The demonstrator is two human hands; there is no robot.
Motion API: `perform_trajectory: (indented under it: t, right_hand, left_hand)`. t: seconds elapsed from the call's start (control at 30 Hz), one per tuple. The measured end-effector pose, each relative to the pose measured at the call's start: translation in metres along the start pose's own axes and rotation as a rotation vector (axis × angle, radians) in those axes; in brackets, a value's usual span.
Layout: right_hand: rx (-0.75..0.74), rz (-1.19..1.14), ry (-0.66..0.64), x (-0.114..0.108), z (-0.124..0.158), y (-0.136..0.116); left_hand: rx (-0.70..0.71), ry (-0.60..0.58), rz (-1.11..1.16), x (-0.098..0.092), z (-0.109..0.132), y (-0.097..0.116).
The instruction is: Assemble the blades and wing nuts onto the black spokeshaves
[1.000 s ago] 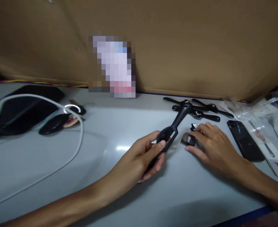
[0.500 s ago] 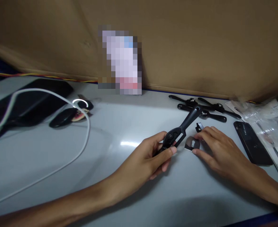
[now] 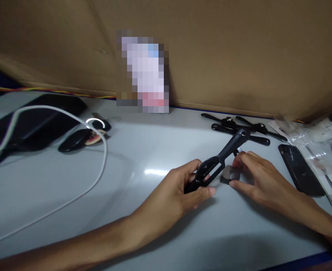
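My left hand (image 3: 187,184) is wrapped round one end of a black spokeshave body (image 3: 219,160), whose far handle points up and to the right. An open slot shows along its middle. Just to the right, my right hand (image 3: 260,177) pinches a small flat metal blade (image 3: 229,175) between thumb and fingers, low over the table. Beside those fingertips lies a small black and silver part (image 3: 237,151), half hidden by the hand and the handle. Behind the raised handle, several more black spokeshaves (image 3: 260,128) lie crossed on the table.
On the right are a dark phone (image 3: 300,169) and clear plastic packages (image 3: 321,158). A white cable (image 3: 105,162) loops over the left side, near a black mouse-shaped object (image 3: 74,140) and a dark case (image 3: 41,120). A cardboard wall (image 3: 239,56) closes off the back of the table (image 3: 120,226).
The spokeshave body has turned a little, its far handle shifting right and slightly down. My left thumb has eased outward. The blade in my right hand has tilted, and its keyhole cut-out no longer shows clearly.
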State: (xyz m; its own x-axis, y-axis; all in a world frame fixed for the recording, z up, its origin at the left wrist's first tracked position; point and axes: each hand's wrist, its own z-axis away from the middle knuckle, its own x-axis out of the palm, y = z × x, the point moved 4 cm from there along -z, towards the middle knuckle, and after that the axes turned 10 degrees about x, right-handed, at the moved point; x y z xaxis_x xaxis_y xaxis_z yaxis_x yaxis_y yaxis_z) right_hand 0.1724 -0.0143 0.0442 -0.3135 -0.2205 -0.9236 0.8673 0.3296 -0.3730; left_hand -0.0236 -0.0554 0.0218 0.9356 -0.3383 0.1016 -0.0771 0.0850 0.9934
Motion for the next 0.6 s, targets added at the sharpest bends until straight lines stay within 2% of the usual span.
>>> perform_trajectory:
  t: [0.2, 0.3, 0.43, 0.5, 0.6]
  right_hand:
    - [0.101, -0.356, -0.120, 0.003, -0.004, -0.001]
    - [0.072, -0.424, -0.210, 0.004, -0.004, -0.006]
    - [-0.007, -0.426, -0.131, -0.002, -0.001, -0.013]
    - [0.048, -0.526, -0.166, 0.002, 0.002, -0.016]
    - [0.176, -0.746, -0.295, 0.015, 0.005, -0.019]
  left_hand:
    - [-0.007, -0.035, -0.010, 0.000, 0.001, 0.000]
    - [0.003, -0.025, -0.006, 0.000, 0.000, 0.000]
    - [0.004, -0.014, 0.032, -0.001, 0.000, -0.002]
    - [-0.007, -0.011, 0.036, -0.002, 0.000, -0.003]
    - [-0.023, -0.018, 0.027, -0.003, -0.001, -0.003]
